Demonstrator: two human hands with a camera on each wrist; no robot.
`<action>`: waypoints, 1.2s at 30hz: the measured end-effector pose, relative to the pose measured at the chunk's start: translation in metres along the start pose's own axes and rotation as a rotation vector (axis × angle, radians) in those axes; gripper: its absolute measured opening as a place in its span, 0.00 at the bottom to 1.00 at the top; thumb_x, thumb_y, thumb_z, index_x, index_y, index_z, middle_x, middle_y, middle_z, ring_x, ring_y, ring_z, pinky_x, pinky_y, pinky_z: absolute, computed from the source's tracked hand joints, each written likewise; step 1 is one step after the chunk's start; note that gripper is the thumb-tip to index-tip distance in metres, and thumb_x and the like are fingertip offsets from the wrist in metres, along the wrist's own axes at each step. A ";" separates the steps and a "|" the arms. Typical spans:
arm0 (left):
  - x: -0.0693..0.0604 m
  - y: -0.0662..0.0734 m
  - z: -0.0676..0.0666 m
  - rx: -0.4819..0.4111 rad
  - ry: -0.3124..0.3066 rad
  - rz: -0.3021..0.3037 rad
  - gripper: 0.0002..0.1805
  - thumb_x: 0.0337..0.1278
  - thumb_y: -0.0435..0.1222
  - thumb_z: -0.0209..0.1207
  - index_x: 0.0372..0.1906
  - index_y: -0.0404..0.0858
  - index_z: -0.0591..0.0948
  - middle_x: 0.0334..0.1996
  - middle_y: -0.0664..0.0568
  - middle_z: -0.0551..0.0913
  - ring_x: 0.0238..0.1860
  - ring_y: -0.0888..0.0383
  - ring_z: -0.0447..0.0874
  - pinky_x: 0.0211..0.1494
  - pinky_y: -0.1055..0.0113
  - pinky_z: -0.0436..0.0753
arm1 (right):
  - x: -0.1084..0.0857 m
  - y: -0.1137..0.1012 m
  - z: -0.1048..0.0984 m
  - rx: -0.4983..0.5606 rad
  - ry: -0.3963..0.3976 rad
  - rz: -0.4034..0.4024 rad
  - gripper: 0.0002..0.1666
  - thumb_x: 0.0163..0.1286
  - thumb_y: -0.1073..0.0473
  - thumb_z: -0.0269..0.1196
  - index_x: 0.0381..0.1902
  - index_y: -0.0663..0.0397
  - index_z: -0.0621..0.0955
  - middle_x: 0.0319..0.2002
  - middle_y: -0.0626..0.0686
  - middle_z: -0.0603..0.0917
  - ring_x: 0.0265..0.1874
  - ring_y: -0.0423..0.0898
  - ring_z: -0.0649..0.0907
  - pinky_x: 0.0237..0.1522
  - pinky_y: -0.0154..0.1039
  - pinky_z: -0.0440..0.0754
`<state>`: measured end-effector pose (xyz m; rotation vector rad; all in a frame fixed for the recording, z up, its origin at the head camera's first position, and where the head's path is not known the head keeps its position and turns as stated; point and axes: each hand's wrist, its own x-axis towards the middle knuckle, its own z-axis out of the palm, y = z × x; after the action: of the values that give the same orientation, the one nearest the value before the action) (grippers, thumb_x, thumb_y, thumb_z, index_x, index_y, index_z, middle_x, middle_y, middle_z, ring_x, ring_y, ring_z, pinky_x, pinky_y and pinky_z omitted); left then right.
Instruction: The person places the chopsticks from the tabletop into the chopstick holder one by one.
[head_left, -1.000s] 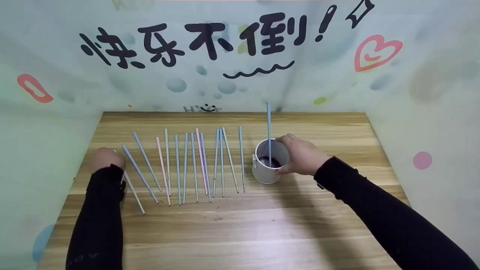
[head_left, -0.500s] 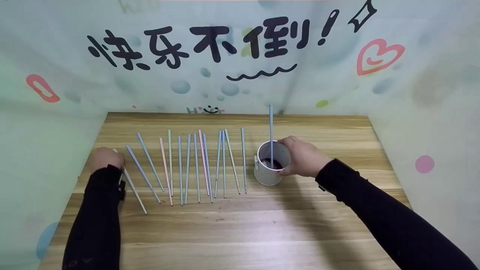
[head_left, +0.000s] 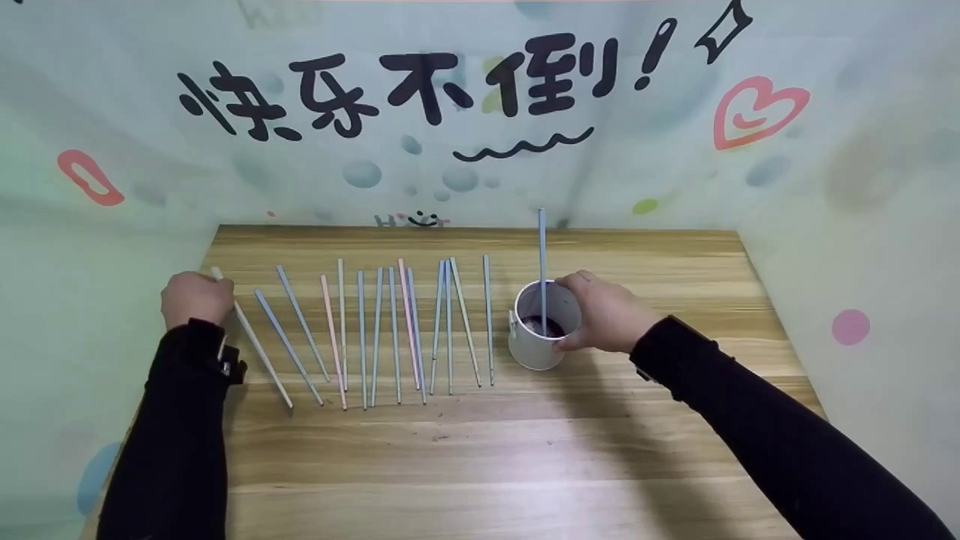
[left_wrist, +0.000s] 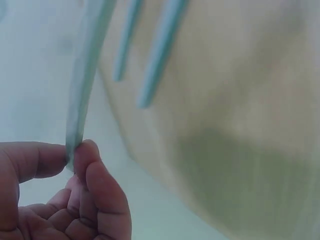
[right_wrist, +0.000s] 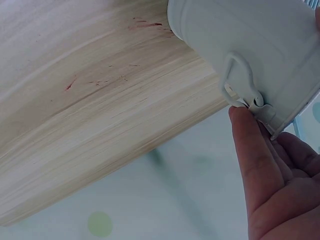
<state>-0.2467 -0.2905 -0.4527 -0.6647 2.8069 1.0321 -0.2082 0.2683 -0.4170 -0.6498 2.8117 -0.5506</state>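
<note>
At the left of the head view, my left hand pinches the upper end of a whitish stick; the left wrist view shows the stick between thumb and fingertips. My right hand grips the right side of a white metal cup, thumb and fingers at its rim. A blue stick stands in the cup, with dark liquid at the bottom. In the right wrist view the cup's small handle touches a finger of my right hand.
Several blue, pink and pale sticks lie in a loose row on the wooden table, between my left hand and the cup. Small reddish marks dot the wood. Patterned cloth surrounds the table's back and sides.
My left hand has moved up and left, drawing the whitish stick with it, so its lower end lies farther back. My right hand stays on the cup.
</note>
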 end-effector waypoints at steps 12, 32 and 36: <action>-0.008 0.040 -0.002 -0.113 0.014 0.027 0.30 0.84 0.41 0.46 0.75 0.22 0.72 0.63 0.28 0.83 0.46 0.52 0.84 0.42 0.72 0.79 | 0.000 -0.002 -0.001 0.000 -0.009 0.015 0.53 0.54 0.54 0.87 0.70 0.71 0.74 0.62 0.69 0.81 0.59 0.66 0.84 0.65 0.61 0.83; -0.038 0.120 0.007 -0.349 -0.004 0.198 0.25 0.86 0.41 0.50 0.70 0.24 0.72 0.49 0.44 0.83 0.27 0.72 0.83 0.38 0.79 0.85 | 0.000 0.000 0.000 -0.013 0.009 0.004 0.52 0.53 0.55 0.87 0.69 0.72 0.75 0.61 0.67 0.82 0.59 0.65 0.85 0.64 0.61 0.84; -0.043 0.132 0.010 -0.387 -0.007 0.218 0.23 0.87 0.40 0.50 0.69 0.26 0.71 0.46 0.46 0.84 0.27 0.70 0.84 0.39 0.78 0.86 | 0.000 -0.001 0.000 -0.014 0.010 0.007 0.52 0.53 0.54 0.87 0.69 0.71 0.75 0.61 0.67 0.82 0.58 0.66 0.85 0.63 0.61 0.85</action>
<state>-0.2647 -0.1785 -0.3718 -0.3821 2.7403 1.6377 -0.2078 0.2674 -0.4167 -0.6416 2.8284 -0.5342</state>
